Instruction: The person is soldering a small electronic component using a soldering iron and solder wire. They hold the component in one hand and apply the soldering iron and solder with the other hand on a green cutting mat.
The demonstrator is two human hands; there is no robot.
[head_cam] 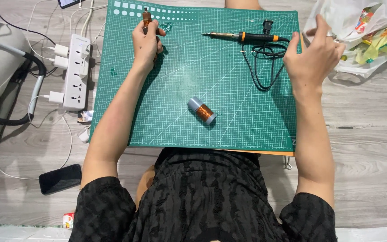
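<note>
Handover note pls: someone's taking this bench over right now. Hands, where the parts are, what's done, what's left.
Left hand: closed on a copper-wound coil at the far left of the green cutting mat.
Right hand: open, holds nothing, at the mat's right edge beside the white plastic bag.
Soldering iron: lies on the mat, far side, cord coiled beside it, plug on the mat, not in the power strip.
Wire spool: lies mid-mat, untouched.
Done: parts laid out. Left: no soldering visible yet.

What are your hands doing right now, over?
Left hand gripping a copper coil. Right hand open, at the plastic bag. Soldering iron lies between them.
</note>
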